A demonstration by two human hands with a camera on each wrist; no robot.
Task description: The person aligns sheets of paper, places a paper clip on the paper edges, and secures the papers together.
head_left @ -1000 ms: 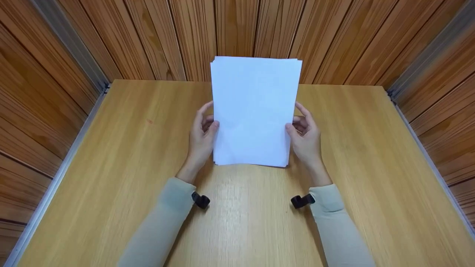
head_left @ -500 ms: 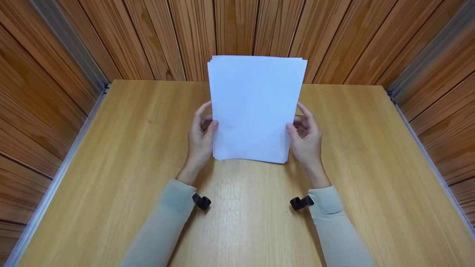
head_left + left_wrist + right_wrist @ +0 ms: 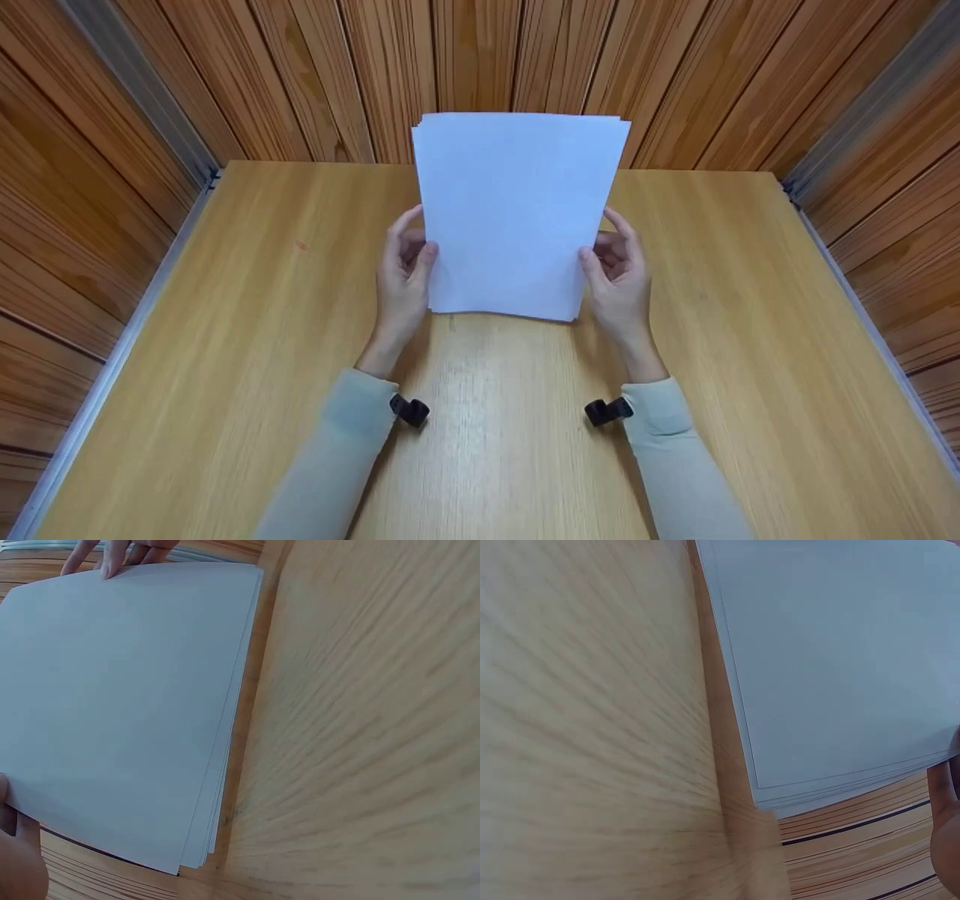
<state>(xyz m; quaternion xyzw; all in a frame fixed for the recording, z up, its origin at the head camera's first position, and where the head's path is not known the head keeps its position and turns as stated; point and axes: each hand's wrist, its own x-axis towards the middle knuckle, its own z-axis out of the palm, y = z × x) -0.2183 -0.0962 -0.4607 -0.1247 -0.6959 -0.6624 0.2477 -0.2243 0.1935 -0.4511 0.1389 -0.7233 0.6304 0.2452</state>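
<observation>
A stack of white paper sheets [image 3: 517, 210] is held up between both hands over the middle of the table. My left hand [image 3: 401, 285] grips its left edge, thumb on the front face and fingers behind. On the opposite edge my right hand [image 3: 622, 289] holds it the same way. The stack leans back, its upper end toward the back wall. In the left wrist view the sheets [image 3: 127, 705] are slightly offset along the lower edge. Layered edges of the paper stack [image 3: 840, 667] also show in the right wrist view. Most fingertips are hidden behind the sheets.
The wooden table [image 3: 247, 337] spreads out under both arms. Slatted wood walls [image 3: 480, 52] stand at the back and on both sides, with metal rails along the table's side edges. A black wrist camera [image 3: 409, 411] sits on each sleeve.
The paper stack has tilted: its lower edge has risen off toward the back, and its top looks wider. Both hands keep their hold and have barely shifted, the left slightly outward.
</observation>
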